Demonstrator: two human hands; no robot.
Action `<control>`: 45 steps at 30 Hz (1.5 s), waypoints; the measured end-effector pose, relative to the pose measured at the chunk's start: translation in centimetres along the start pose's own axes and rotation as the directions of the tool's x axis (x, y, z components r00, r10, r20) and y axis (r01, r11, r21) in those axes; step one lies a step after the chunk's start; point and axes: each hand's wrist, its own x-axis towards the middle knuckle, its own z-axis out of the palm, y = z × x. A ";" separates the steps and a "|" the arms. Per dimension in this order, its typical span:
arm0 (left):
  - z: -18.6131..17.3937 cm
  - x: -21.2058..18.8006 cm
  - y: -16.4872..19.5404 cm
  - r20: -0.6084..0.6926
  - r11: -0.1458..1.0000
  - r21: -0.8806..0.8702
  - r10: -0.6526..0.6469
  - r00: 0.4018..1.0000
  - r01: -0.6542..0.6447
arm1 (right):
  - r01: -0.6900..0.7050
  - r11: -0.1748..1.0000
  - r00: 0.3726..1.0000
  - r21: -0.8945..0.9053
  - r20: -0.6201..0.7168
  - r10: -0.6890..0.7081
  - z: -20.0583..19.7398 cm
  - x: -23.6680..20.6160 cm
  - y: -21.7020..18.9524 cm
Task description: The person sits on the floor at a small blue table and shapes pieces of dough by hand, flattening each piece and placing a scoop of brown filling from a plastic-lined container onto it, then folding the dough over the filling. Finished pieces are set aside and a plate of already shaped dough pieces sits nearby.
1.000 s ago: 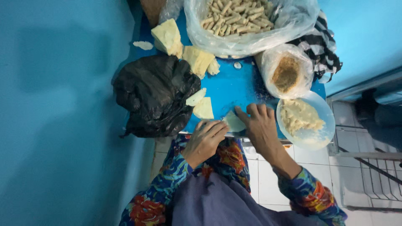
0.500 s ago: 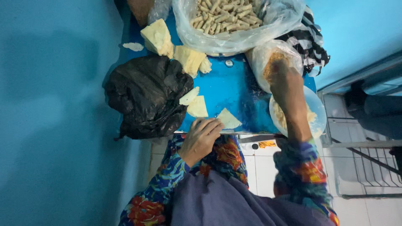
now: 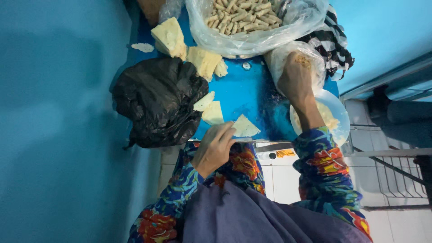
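Note:
A pale triangular wrapper lies flat at the near edge of the blue table. My left hand rests beside it, fingers stretched out, fingertips on its left corner. My right hand reaches away from me into a small clear bag of brownish filling. Its fingertips are buried in the bag and hidden. Two more cut wrappers lie just left of the triangular one.
A crumpled black plastic bag fills the table's left side. A large clear bag of rolled sticks sits at the far edge. Wrapper stacks lie at far left. A plate of pale food sits under my right forearm.
My right hand has left the triangular wrapper and moved away from me into the filling bag. My left hand stays at the wrapper, which now lies flat on the table.

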 end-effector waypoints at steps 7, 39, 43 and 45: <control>0.4 1.1 0.8 -0.046 0.977 0.073 -0.199 0.979 0.202 | -0.011 0.968 0.995 0.249 -0.090 0.034 -1.0 -1.5 2.0; 0.9 2.5 1.8 -0.006 0.956 -0.028 -0.291 0.957 0.291 | 0.183 0.801 0.968 0.570 0.037 -0.248 -1.9 -13.7 -9.1; 0.9 2.3 1.5 0.009 0.939 -0.072 -0.337 0.941 0.337 | -0.011 0.783 0.988 0.622 0.126 -0.087 -2.0 -13.7 -7.7; 1.0 2.2 1.3 -0.022 0.942 -0.105 -0.323 0.946 0.319 | -0.003 0.805 0.989 0.594 0.122 -0.086 -1.7 -13.7 -7.5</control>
